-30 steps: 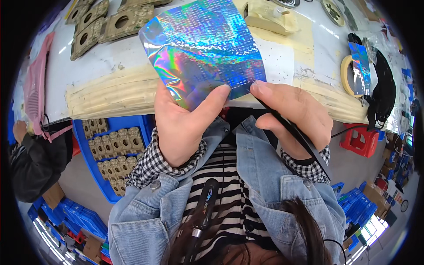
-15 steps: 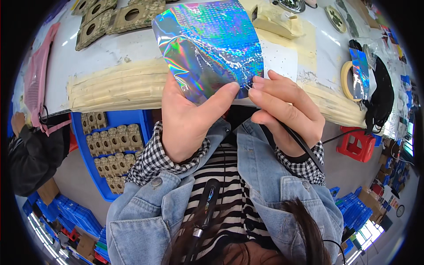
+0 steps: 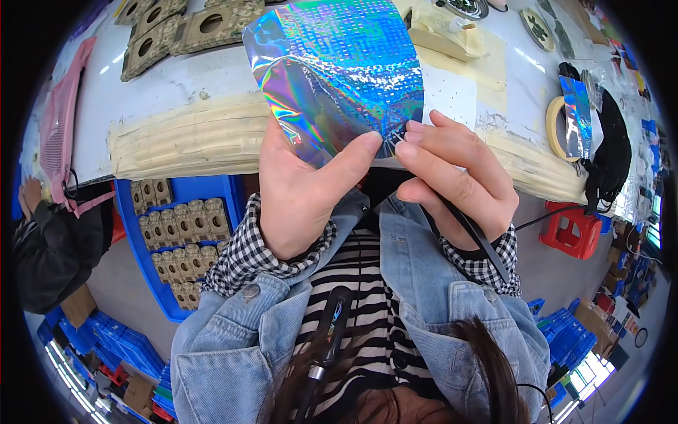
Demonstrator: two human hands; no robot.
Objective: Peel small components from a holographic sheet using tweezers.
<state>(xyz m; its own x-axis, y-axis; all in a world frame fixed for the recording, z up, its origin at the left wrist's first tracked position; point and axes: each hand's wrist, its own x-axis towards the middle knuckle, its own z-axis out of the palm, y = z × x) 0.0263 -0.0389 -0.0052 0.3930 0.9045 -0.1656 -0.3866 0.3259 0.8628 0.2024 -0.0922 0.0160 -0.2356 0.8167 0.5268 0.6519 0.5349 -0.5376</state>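
A shiny blue holographic foil sheet [image 3: 339, 78], creased in places, is raised over the front edge of the worktable. My left hand [image 3: 300, 184] grips its lower edge, the thumb pressed on the front and the other fingers hidden behind. Close by, my right hand [image 3: 462, 177] holds a slim dark tool [image 3: 474, 230] that looks like tweezers; it runs back through the palm toward the wrist. Its fine pale tip touches or nearly touches the foil's lower right corner, beside my left thumb. Whether the tip pinches anything is too small to tell.
Camouflage-patterned pieces with round holes [image 3: 173, 32] lie at the back left of the worktable [image 3: 191, 138]. Below it stands a blue crate [image 3: 169, 304] of similar small pieces. A tape roll [image 3: 556, 127] and a red stool [image 3: 571, 232] are right. Another person's sleeve [image 3: 60, 247] shows left.
The foil has shifted slightly and its reflections differ. My right fingers have moved a little along its lower corner, with the thumb slightly farther left. My left hand has barely moved.
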